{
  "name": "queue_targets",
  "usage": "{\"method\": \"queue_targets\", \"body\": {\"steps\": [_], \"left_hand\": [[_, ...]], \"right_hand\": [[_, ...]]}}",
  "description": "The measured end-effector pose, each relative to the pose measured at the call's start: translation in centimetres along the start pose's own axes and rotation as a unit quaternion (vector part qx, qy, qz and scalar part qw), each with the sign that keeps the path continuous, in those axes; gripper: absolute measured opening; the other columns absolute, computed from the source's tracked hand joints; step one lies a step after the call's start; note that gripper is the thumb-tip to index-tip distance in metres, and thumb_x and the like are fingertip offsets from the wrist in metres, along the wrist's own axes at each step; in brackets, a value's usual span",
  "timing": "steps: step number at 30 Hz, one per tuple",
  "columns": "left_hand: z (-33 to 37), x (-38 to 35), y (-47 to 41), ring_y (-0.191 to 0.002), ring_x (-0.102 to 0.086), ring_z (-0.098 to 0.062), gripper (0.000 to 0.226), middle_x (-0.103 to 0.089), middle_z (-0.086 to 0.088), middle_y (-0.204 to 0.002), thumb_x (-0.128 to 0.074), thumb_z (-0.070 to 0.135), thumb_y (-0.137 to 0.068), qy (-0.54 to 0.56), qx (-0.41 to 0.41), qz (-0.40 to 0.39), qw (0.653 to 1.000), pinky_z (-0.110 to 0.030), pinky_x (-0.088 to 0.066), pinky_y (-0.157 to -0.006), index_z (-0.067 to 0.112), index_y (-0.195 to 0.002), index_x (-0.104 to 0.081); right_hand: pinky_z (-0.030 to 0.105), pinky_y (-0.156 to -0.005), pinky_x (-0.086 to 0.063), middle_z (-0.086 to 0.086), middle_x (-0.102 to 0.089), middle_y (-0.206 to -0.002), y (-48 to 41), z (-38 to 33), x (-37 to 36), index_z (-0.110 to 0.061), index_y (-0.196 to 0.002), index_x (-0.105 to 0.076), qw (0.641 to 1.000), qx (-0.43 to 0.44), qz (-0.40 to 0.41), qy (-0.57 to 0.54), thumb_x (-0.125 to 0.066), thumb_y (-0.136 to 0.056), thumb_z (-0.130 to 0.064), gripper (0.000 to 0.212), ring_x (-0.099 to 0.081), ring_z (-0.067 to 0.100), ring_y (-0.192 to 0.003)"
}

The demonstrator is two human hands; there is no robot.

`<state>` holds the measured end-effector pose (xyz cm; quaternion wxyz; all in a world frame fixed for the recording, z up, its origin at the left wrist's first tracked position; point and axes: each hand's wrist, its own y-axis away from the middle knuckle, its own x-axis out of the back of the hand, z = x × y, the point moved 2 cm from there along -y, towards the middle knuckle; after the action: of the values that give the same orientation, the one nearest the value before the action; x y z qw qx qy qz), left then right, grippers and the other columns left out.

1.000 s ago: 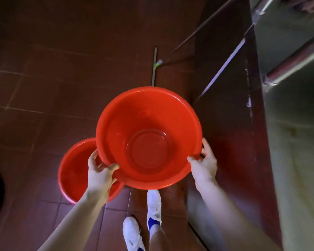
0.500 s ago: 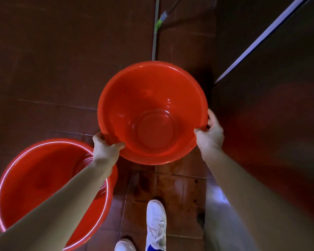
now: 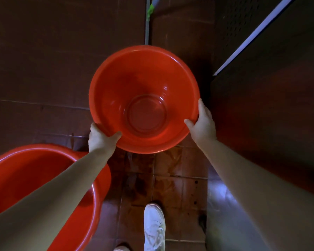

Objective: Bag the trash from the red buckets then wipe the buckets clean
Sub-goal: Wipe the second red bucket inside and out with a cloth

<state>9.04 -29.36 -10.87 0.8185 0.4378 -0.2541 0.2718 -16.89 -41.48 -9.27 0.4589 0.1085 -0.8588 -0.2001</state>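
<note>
Lower left, I see the second bucket (image 3: 25,174) cut by the frame's edges and partly under the left forearm (image 3: 62,192); bottom shoe (image 3: 154,227) cropped.

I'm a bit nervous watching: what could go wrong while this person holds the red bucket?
The tiles by the white shoe look stained, maybe wet: a slip is possible. A pole rests on the floor beyond the held bucket, a possible trip. The second bucket sits just under the left forearm and could get knocked.

The gripped bucket (image 3: 134,84) sits between the left hand (image 3: 100,138) and right hand (image 3: 203,124). The other bucket (image 3: 34,169) lies left of the grip, with a shoe (image 3: 154,227) behind it.
</note>
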Motion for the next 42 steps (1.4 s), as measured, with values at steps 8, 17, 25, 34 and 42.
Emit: {"method": "queue_targets", "body": {"steps": [8, 17, 25, 34, 42], "left_hand": [[0.4, 2.4, 4.6, -0.134, -0.036, -0.038, 0.067, -0.034, -0.02, -0.149, -0.065, 0.013, -0.087, -0.194, -0.187, -0.016, 0.963, -0.043, -0.032, -0.112, 0.003, -0.146, -0.036], [0.2, 0.8, 6.7, -0.148, -0.013, -0.029, 0.076, -0.006, -0.015, -0.163, -0.061, 0.031, -0.091, -0.282, -0.222, -0.095, 0.928, -0.034, -0.012, -0.12, 0.008, -0.153, -0.024], [0.7, -2.8, 9.6, -0.151, 0.001, -0.021, 0.08, 0.013, -0.008, -0.163, -0.05, 0.046, -0.094, -0.319, -0.254, -0.14, 0.902, -0.034, -0.007, -0.122, 0.018, -0.157, -0.009], [0.5, -1.9, 9.9, -0.151, -0.001, -0.018, 0.081, 0.01, 0.0, -0.164, -0.052, 0.05, -0.092, -0.328, -0.258, -0.189, 0.889, -0.036, -0.011, -0.122, 0.027, -0.156, -0.008], [-5.6, 7.8, 14.1, -0.12, -0.047, -0.04, 0.049, -0.052, -0.019, -0.128, -0.066, 0.007, -0.082, -0.187, -0.272, -0.019, 0.944, -0.042, -0.036, -0.105, 0.006, -0.13, -0.058]], "right_hand": [[0.042, -0.12, -0.013, 0.003, -0.05, -0.137, 4.5, 0.1, -0.4, -0.02, -0.127, -0.059, 0.881, 0.326, -0.099, 0.328, -0.051, -0.095, -0.036, 0.037, -0.036, 0.025, -0.137], [0.042, -0.121, -0.007, -0.002, -0.024, -0.159, 4.2, 2.8, 1.4, -0.024, -0.149, -0.031, 0.87, 0.284, -0.152, 0.374, -0.044, -0.1, -0.032, 0.052, -0.009, 0.014, -0.15], [0.043, -0.121, -0.005, -0.002, -0.011, -0.163, 4.5, 5.5, 4.0, -0.023, -0.153, -0.02, 0.866, 0.184, -0.144, 0.443, -0.043, -0.099, -0.035, 0.059, -0.004, 0.017, -0.15], [0.047, -0.122, -0.005, 0.002, -0.003, -0.164, 6.3, 5.6, 4.8, -0.024, -0.155, -0.007, 0.864, 0.134, -0.141, 0.464, -0.041, -0.1, -0.029, 0.065, -0.007, 0.021, -0.15], [0.041, -0.122, -0.01, 0.002, -0.02, -0.16, 15.7, 0.6, 1.6, -0.026, -0.152, -0.024, 0.881, 0.22, -0.156, 0.39, -0.051, -0.095, -0.034, 0.064, -0.019, 0.022, -0.147]]}}
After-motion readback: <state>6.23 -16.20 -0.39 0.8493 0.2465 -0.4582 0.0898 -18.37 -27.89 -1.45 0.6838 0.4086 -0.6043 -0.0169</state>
